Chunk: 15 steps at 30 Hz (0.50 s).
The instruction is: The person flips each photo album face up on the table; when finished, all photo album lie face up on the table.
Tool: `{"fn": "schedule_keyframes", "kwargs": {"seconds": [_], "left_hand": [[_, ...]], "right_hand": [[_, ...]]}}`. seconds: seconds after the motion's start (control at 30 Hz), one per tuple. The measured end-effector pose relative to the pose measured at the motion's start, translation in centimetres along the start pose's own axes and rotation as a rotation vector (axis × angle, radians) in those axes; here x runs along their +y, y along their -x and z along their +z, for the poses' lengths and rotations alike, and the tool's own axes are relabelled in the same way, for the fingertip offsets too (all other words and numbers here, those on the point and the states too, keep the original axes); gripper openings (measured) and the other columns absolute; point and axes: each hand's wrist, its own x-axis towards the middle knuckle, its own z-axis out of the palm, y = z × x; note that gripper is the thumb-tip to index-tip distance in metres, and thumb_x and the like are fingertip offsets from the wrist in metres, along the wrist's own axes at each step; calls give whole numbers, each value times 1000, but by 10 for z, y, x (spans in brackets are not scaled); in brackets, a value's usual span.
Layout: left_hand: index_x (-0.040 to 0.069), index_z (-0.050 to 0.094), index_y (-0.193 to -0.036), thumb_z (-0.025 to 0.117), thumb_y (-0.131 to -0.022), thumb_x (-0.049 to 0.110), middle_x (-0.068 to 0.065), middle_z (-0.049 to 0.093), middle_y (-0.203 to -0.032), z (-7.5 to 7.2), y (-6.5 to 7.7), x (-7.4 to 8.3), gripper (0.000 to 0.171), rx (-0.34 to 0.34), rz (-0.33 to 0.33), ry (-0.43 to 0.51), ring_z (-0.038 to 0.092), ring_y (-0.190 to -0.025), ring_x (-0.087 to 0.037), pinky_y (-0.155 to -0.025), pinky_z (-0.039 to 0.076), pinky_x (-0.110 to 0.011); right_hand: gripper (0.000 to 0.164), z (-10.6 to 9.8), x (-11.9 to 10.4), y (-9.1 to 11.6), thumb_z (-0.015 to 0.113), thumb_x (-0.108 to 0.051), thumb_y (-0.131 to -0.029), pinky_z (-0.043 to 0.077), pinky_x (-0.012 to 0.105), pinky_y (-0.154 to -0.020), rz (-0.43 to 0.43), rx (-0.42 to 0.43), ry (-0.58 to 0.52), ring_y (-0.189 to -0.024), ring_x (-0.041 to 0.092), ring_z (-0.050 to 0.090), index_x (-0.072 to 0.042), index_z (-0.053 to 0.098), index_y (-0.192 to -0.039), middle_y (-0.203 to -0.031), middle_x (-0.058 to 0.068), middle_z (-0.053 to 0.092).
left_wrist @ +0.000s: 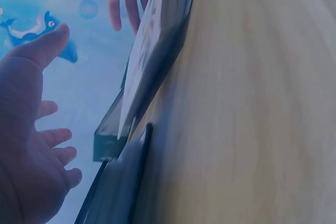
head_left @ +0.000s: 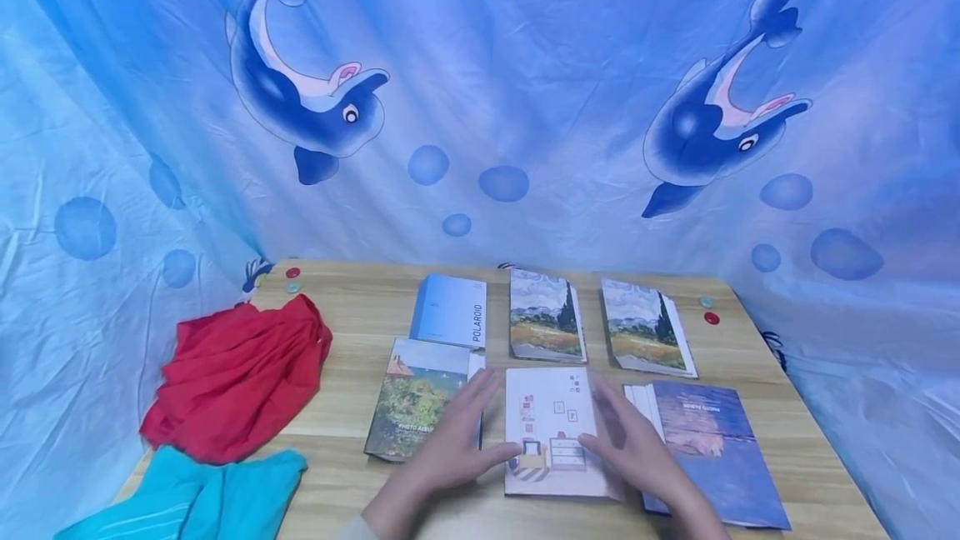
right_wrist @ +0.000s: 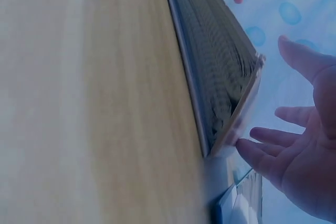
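Note:
A white photo album (head_left: 551, 394) with a drawn room on its cover lies on the table between the two hands. The left hand (head_left: 453, 444) hovers along its left side, fingers spread and thumb tip over the cover. On the other side the right hand (head_left: 641, 457) mirrors it, thumb above the right half of the cover. In the right wrist view the album's thick page edges (right_wrist: 215, 66) show, with fingertips (right_wrist: 247, 150) of the right hand close to its corner. The left wrist view shows the left palm (left_wrist: 26, 129) facing the album, holding nothing.
A landscape album (head_left: 405, 398) lies under the left hand; a purple-blue album (head_left: 720, 457) is at the right. Behind are a blue Polaroid album (head_left: 453, 311) and two cypress-painting albums (head_left: 546, 315). Red cloth (head_left: 240, 382) and teal cloth (head_left: 195, 494) lie left. A dolphin curtain (head_left: 525, 90) hangs behind.

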Motion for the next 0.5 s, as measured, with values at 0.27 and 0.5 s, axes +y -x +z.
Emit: {"fn": "schedule_keyframes", "kwargs": {"seconds": [0.27,0.5], "left_hand": [[14,33,-159,72,-85,61,-11,21,-167,25,-2,11,96,-74,-33,114,24,-150,-37,-115,27,-65],[11,32,-159,71,-85,62,-11,22,-167,45,-4,14,99,-122,-33,129,24,-151,-35,-116,28,-63]], "right_hand": [[87,-3,5,8,84,-43,-81,27,68,-114,78,-69,14,-141,50,36,0,48,-148,-151,27,44],[77,-4,12,10,84,-41,-82,31,69,-111,23,-29,45,-137,50,43,-3,55,-143,-147,25,50]]}}
